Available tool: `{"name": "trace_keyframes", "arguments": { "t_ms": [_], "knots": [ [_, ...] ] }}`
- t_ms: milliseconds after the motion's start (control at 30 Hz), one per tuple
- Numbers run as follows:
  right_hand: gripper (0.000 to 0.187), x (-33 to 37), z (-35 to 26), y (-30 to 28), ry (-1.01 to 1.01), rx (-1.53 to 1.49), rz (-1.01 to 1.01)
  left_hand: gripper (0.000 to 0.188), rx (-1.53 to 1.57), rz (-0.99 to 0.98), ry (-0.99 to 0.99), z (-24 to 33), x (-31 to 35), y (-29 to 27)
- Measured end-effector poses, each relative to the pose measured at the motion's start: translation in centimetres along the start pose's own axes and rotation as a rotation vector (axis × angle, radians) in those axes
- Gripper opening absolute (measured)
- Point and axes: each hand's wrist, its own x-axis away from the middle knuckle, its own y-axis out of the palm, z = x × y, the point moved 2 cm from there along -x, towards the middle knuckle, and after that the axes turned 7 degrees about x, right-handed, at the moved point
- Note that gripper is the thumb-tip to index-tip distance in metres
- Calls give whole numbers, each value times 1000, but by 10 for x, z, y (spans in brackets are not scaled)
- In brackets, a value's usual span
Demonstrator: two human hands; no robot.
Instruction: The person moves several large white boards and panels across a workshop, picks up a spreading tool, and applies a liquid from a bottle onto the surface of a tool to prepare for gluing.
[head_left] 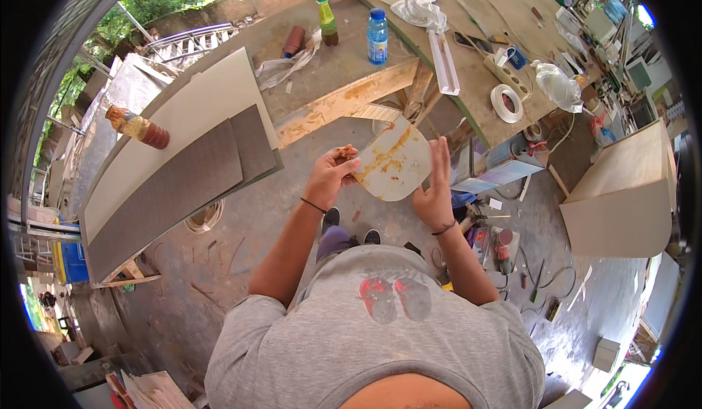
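Observation:
A pale flat panel with rounded corners, smeared with yellow-brown stains, is held up in front of my body. My left hand is closed on its left edge, thumb on the near face. Some brown matter shows at that hand's fingertips; I cannot tell whether it is a stain or a small wad. At the panel's right edge is my right hand, its fingers stretched out and its palm against the edge. Beyond the panel stands the wooden worktable.
On the worktable are a blue-capped bottle, a green bottle, a white tape roll and a power strip. Large boards lie at left with a brown-stained bottle. A box-like cabinet stands right; tools and cables litter the floor.

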Motion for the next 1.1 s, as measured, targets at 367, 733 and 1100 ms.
{"name": "trace_keyframes", "arguments": {
  "t_ms": [367, 733, 1100],
  "knots": [
    [49, 19, 14, 10, 560, -1141, -323, 30, -812, -37, 381, 24, 5, 33],
    [43, 22, 4, 7, 477, -1026, -558, 27, -850, -186, 461, 37, 2, 80],
    [43, 32, 1, 23, 649, -1212, -466, 26, -635, -198, 282, 15, -7, 58]
  ]
}}
